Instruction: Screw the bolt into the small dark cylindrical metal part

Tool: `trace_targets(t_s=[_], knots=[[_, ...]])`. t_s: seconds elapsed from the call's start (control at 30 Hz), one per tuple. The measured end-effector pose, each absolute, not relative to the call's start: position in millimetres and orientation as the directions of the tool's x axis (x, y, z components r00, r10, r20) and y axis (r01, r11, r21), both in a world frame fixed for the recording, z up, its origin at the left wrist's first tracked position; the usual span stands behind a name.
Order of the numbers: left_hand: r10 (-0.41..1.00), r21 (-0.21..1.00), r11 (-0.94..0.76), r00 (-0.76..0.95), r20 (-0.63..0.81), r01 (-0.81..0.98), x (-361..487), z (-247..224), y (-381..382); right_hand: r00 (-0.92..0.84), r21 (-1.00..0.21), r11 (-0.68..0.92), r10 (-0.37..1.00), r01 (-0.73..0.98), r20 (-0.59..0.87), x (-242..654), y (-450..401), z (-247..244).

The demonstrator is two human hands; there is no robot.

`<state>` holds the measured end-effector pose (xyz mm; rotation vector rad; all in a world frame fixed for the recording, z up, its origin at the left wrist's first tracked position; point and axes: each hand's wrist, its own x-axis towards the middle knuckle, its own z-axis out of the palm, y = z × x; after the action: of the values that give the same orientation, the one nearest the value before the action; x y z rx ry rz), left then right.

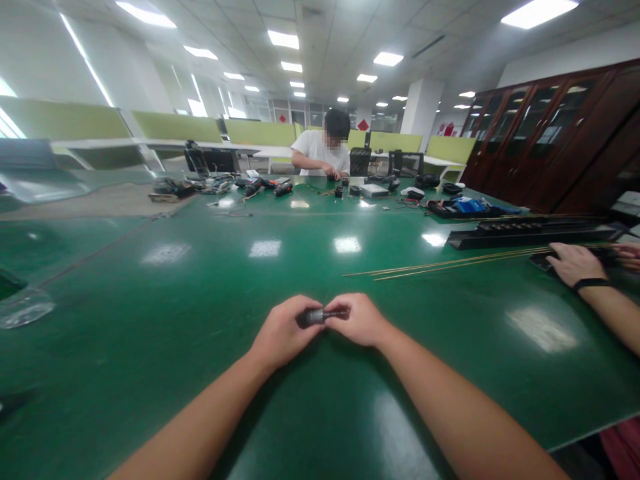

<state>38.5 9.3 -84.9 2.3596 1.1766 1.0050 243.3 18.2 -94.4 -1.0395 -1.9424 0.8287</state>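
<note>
Head view: looks like a close two-handed hold in progress, mid-air or just on the tabletop, can't tell which. Got a short grey-and-black metallic cylinder [315,317] in the left hand [283,333], with fingers and thumb closed round its sides. Got a thin dark shaft [337,314] in a tight fingertip pinch of the right hand [361,321], lined up sideways with the cylinder. Can't tell whether joined or just meeting. Would say any next move calls for a steady left grip and small right-hand motions along that shared line.

For room, plenty of glossy green tabletop [210,413] to the left and ahead. Tighter on the right: watch for thin brass-coloured rods [430,267] lying ahead and to the right, a long black channel-shaped piece [530,236] behind them, and a co-worker's hand [577,263] by the rods' far end. Also worth minding the slanting table edge [595,428] at lower right.
</note>
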Motion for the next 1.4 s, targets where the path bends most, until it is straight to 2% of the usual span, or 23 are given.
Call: trace_targets(t_s=[0.17,0.5,1.0,1.4], knots=[[0.785,0.554,-0.619,0.430,0.445,0.557,39.3,-82.1,5.6,-0.386,-0.739,0.522,0.844,0.426,0.373,243.1,14.5,-94.2],[0.804,0.568,-0.595,0.402,0.439,0.569,40.7,-82.6,5.0,-0.400,-0.702,0.547,0.831,0.456,0.388,243.3,12.4,-90.8],[0.780,0.531,-0.623,0.397,0.485,0.574,41.4,-81.2,4.4,-0.394,-0.698,0.530,0.843,0.482,0.367,244.6,11.9,-88.2],[0.789,0.541,-0.612,0.403,0.463,0.577,40.4,-82.4,5.6,-0.396,-0.689,0.534,0.840,0.490,0.370,245.5,12.1,-87.6]])
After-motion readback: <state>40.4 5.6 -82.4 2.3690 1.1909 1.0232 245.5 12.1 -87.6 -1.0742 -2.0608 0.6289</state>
